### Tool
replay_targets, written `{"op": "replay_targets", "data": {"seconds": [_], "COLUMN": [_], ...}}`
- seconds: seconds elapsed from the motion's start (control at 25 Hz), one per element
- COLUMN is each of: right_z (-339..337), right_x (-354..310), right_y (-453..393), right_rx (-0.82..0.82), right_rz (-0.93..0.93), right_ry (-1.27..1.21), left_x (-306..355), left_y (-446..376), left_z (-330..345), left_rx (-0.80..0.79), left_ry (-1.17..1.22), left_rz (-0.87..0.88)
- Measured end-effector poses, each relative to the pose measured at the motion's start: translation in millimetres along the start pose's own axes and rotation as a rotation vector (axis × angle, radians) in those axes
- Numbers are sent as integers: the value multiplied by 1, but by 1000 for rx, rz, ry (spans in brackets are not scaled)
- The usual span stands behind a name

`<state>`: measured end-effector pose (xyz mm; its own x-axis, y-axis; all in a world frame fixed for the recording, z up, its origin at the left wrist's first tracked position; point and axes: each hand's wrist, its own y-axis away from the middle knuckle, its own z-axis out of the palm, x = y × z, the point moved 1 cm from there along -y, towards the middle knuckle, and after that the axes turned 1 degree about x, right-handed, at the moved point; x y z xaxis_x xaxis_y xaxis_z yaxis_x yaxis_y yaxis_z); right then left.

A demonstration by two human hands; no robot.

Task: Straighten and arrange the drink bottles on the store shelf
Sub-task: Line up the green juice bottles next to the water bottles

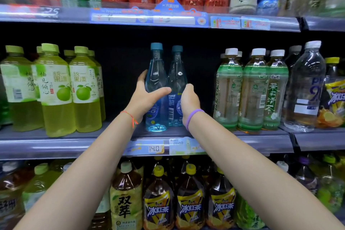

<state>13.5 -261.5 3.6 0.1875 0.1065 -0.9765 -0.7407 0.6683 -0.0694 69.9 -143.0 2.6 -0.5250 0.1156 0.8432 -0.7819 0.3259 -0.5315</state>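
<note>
Now both hands are up at the middle shelf [56,143]. Her left hand [143,95] wraps its grip round the left blue bottle [155,73], thumb across the front. Her right hand [189,99] curls its grip round the right blue bottle [176,73]. Both bottles stand upright, touching, between yellow-green drinks [56,89] and green-labelled teas [252,89].
</note>
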Motion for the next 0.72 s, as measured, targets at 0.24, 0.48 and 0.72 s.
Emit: {"op": "replay_targets", "data": {"seconds": [0.24,0.48,0.72], "right_z": [13,18,23], "right_x": [5,-14,0], "right_y": [2,-17,-47], "right_rx": [-3,231,17], "right_rz": [0,-133,77], "right_ry": [25,274,-37], "left_x": [3,-5,-11], "left_y": [14,22,19], "left_z": [-15,-11,-11], "left_rx": [112,217,248], "left_ry": [13,-21,-102], "left_rz": [23,71,40]}}
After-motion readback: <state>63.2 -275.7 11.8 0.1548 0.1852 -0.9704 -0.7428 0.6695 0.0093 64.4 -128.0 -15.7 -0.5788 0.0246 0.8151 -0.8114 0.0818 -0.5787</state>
